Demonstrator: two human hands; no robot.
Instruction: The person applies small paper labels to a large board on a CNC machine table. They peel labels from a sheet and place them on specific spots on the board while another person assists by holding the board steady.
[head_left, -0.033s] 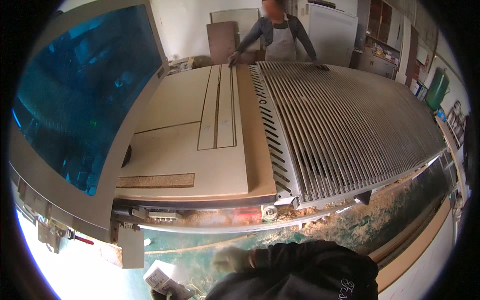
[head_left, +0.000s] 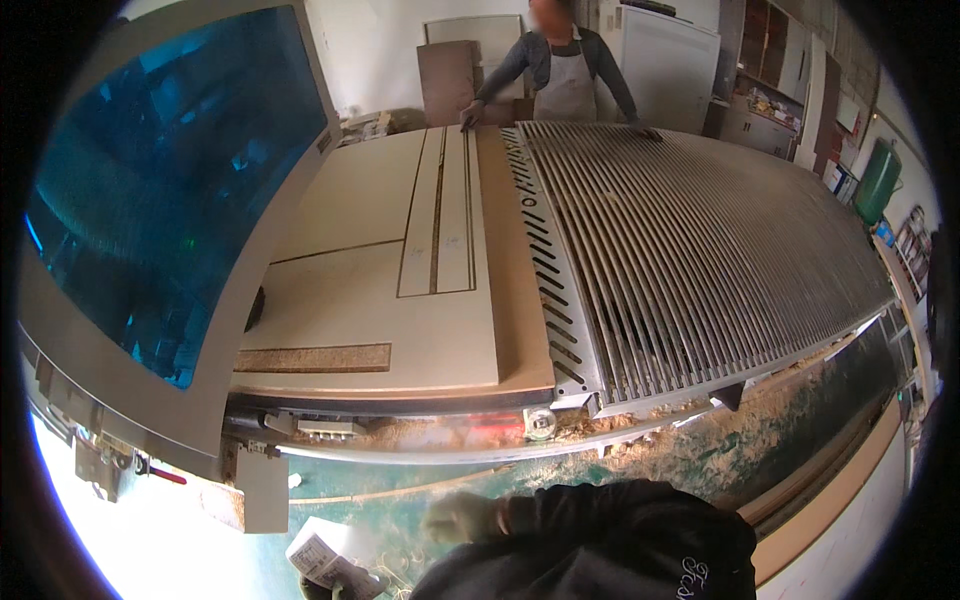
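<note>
At the bottom, my left hand (head_left: 352, 582) appears in a dark glove, closed on a white printed sheet (head_left: 318, 553), perhaps a stack of labels. My right hand (head_left: 460, 518), in a pale glove, is close to the sheet but apart from it. Blur hides how its fingers are set. Beyond my hands lies a large pale panel (head_left: 340, 220) with routed cut lines and a brown strip recess (head_left: 320, 358), on top of a brown backing board (head_left: 515, 330). The panel is on the machine bed, and neither of my hands touches it.
A machine hood with a blue window (head_left: 190, 190) covers the left side. Right of the panel stretches a slatted table (head_left: 700, 250). Across it, a co-worker (head_left: 565, 85) rests a hand on the panel's far edge. Wood shavings (head_left: 740, 470) litter the green floor below.
The view has shifted very slightly. My hands, the white sheet, the panel and the co-worker otherwise look the same.
</note>
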